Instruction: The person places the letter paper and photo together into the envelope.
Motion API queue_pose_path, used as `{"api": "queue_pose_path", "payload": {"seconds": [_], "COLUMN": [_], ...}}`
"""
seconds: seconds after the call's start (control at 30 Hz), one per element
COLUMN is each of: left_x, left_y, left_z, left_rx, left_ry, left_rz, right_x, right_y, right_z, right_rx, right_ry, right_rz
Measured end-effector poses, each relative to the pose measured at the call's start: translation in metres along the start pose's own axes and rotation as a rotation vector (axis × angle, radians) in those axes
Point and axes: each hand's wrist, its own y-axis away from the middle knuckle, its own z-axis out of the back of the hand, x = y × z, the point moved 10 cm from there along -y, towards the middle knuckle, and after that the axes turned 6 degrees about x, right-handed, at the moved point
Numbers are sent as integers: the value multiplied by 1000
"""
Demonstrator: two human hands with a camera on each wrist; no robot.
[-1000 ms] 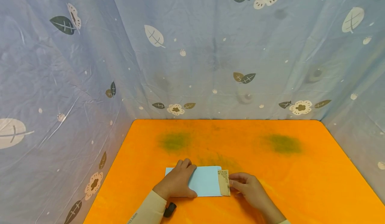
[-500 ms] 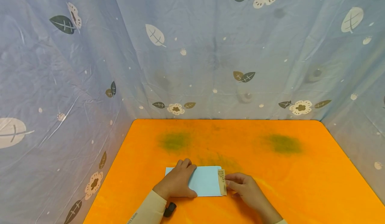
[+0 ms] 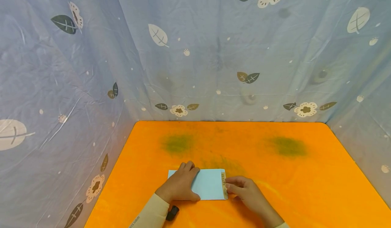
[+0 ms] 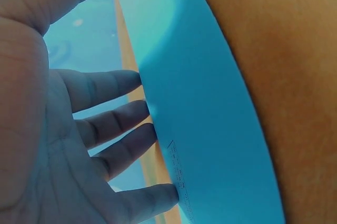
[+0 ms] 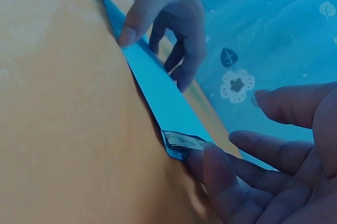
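Note:
A light blue envelope (image 3: 209,184) lies flat near the table's front. My left hand (image 3: 180,183) spans it, thumb at the near edge and fingertips along the far edge; the left wrist view shows those fingertips against the envelope's edge (image 4: 205,108). At its right end is the mouth, where a narrow strip of tan printed paper (image 5: 183,140) shows. The rest of the paper is hidden inside the envelope. Thumb and fingers of my right hand (image 3: 248,192) pinch the paper's outer edge, right at the mouth.
The orange table (image 3: 226,143) has two dark greenish patches. A small black object (image 3: 172,213) is beside my left cuff (image 3: 154,209). Blue-grey curtains (image 3: 198,51) with leaves and flowers stand at the back and both sides.
The tan paper has slid left into the envelope, from a wide strip showing to a narrow one. My right hand has moved left with it; my left hand and the envelope have stayed put.

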Motion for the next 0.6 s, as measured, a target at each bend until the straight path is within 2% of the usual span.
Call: {"api": "queue_pose_path", "payload": {"seconds": [0.23, 0.6], "left_x": [0, 0], "left_y": [0, 0], "left_z": [-1, 0], "left_rx": [1, -4], "left_ry": [-3, -10], "left_rz": [3, 1], "right_x": [7, 0], "right_y": [-1, -6], "right_z": [-7, -10], "right_rx": [21, 4], "right_ry": [24, -16], "right_rz": [26, -9]}}
